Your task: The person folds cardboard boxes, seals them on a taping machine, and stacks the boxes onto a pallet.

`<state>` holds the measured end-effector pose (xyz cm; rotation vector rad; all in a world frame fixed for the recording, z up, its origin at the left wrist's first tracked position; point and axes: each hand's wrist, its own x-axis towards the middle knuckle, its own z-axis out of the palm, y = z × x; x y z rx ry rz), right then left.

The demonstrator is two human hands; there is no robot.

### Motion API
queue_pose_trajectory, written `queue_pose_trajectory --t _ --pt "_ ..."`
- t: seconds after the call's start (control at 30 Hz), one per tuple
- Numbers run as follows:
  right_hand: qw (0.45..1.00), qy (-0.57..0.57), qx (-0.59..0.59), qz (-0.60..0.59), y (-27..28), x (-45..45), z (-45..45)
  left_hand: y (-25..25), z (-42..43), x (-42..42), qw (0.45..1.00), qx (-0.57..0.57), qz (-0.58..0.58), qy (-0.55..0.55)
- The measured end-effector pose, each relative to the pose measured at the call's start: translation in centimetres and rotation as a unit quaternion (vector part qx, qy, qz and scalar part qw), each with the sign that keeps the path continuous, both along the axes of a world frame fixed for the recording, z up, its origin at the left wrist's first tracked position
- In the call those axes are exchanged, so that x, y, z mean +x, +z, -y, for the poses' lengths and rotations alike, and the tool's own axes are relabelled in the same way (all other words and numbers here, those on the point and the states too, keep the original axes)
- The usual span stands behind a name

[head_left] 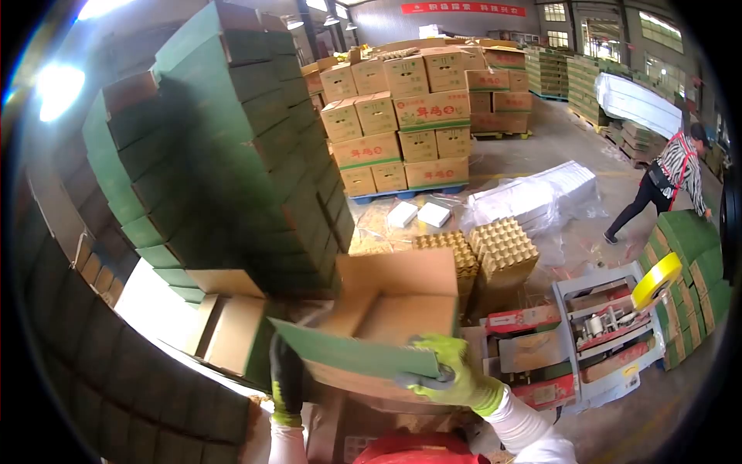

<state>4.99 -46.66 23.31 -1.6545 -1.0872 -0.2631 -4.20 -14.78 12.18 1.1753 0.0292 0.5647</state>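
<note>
An open cardboard box (352, 354) with a green outer flap is in front of me, tilted, its brown inside showing. My right hand (456, 373), in a yellow-green glove with grey fingertips, is closed over the right end of the green flap. At the box's left side is my left hand (287, 383), in a dark-palmed glove with a green cuff. It presses against the cardboard, its fingers partly hidden by the flap. Another open box (239, 332) stands just left of that hand. Beyond the held box are stacks of moulded egg trays (504, 246).
Tall stacks of green cartons (232, 147) rise at left. A carton-sealing machine (572, 332) with a yellow tape roll (657, 281) stands at right. Behind are palletised printed cartons (433, 112) and plastic-wrapped white bundles (537, 193). A person (671, 174) leans over green cartons at far right.
</note>
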Motion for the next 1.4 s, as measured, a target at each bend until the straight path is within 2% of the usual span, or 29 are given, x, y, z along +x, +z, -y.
queue_pose_trajectory --t 0.1,0.13,0.17,0.23,0.27,0.33,0.4,0.43,0.47,0.5,0.53,0.57,0.6,0.63,0.67,0.7,0.77,0.8,0.83,0.9,0.93,0.97,1.0,1.1,1.17,1.27,1.3,1.37,1.4 --pt "0.995 -0.024 -0.097 0.008 -9.8 2.0 5.1 -8.0 1.2 3.6 0.951 0.216 -0.126 -0.182" --pt "0.991 -0.040 -0.126 0.033 -14.4 2.4 6.9 -11.9 4.3 4.7 0.961 0.120 -0.184 -0.170" --pt "0.984 -0.046 -0.170 0.027 -17.7 2.6 8.6 -19.8 4.3 5.6 0.935 0.131 -0.291 -0.156" --pt "0.960 -0.073 -0.267 -0.029 -25.7 2.7 12.9 -21.5 12.5 6.1 0.942 0.080 -0.302 -0.123" --pt "0.955 -0.102 -0.255 -0.112 -28.2 1.4 15.1 -21.6 15.6 6.2 0.919 0.194 -0.330 -0.097" --pt "0.945 -0.208 -0.164 -0.193 -30.6 2.6 16.6 -26.2 18.6 7.0 0.937 0.118 -0.321 -0.064" --pt "0.910 -0.354 -0.010 -0.214 -30.7 3.1 14.3 -28.3 18.8 7.7 0.865 0.291 -0.410 0.019" --pt "0.909 -0.391 -0.101 -0.106 -25.7 5.7 13.1 -28.9 19.0 8.6 0.816 0.375 -0.437 0.056" --pt "0.892 -0.433 -0.124 -0.023 -23.2 8.4 11.1 -29.5 18.6 9.7 0.832 0.349 -0.429 0.038" --pt "0.875 -0.448 -0.181 -0.025 -20.5 10.7 9.5 -30.7 17.8 10.3 0.827 0.379 -0.415 0.005" --pt "0.819 -0.497 -0.284 0.043 -24.1 12.4 7.6 -31.1 18.0 10.5 0.903 0.196 -0.377 -0.064" --pt "0.825 -0.463 -0.316 0.066 -27.7 12.2 5.7 -31.3 17.9 10.2 0.937 0.006 -0.324 -0.128" --pt "0.876 -0.286 -0.379 -0.083 -29.3 10.5 5.2 -32.7 17.1 9.7 0.936 0.085 -0.320 -0.118" --pt "0.888 -0.324 -0.325 -0.018 -32.6 7.2 5.0 -35.1 16.4 9.5 0.931 0.160 -0.310 -0.107" --pt "0.888 -0.290 -0.356 -0.004 -36.7 4.0 6.0 -36.4 16.6 10.1 0.923 0.229 -0.296 -0.095" --pt "0.895 -0.267 -0.358 -0.014 -39.0 1.3 6.9 -36.1 17.8 9.9 0.914 0.235 -0.321 -0.083" --pt "0.914 -0.253 -0.308 -0.073 -37.2 0.6 8.0 -34.3 18.9 8.0 0.890 0.254 -0.374 -0.059" --pt "0.916 -0.253 -0.303 -0.072 -36.9 0.5 8.1 -33.7 19.6 7.9 0.914 0.269 -0.304 -0.020" --pt "0.917 -0.253 -0.300 -0.071 -36.6 0.4 8.3 -35.8 19.0 8.2 0.900 0.295 -0.320 -0.032" --pt "0.922 -0.245 -0.291 -0.077 -37.1 1.7 8.2 -35.7 18.9 8.9 0.928 0.328 -0.175 0.008" --pt "0.917 -0.252 -0.299 -0.080 -39.2 0.9 7.8 -35.6 18.5 8.3 0.922 0.323 -0.213 -0.017" --pt "0.907 -0.258 -0.328 -0.064 -37.4 0.4 6.9 -34.0 17.5 8.2 0.914 0.314 -0.252 -0.045" --pt "0.893 -0.266 -0.333 -0.144 -36.9 -0.3 6.2 -33.4 16.4 8.1 0.907 0.304 -0.281 -0.072" --pt "0.894 -0.296 -0.311 -0.130 -35.9 0.4 4.0 -34.1 14.7 9.5 0.926 0.208 -0.299 -0.104" --pt "0.886 -0.322 -0.282 -0.176 -35.6 0.7 3.9 -31.0 14.4 9.9 0.847 0.314 -0.406 -0.136" --pt "0.895 -0.323 -0.269 -0.152 -35.9 0.5 6.6 -25.8 19.0 8.9 0.767 0.454 -0.445 -0.085" --pt "0.891 -0.328 -0.279 -0.144 -35.7 0.5 7.0 -25.9 20.2 8.6 0.793 0.467 -0.390 -0.032" --pt "0.896 -0.313 -0.293 -0.118 -33.5 2.0 7.6 -24.9 20.8 10.3 0.837 0.347 -0.415 -0.082" --pt "0.899 -0.321 -0.283 -0.090 -32.7 2.3 6.0 -24.3 20.1 10.8 0.818 0.358 -0.428 -0.142"
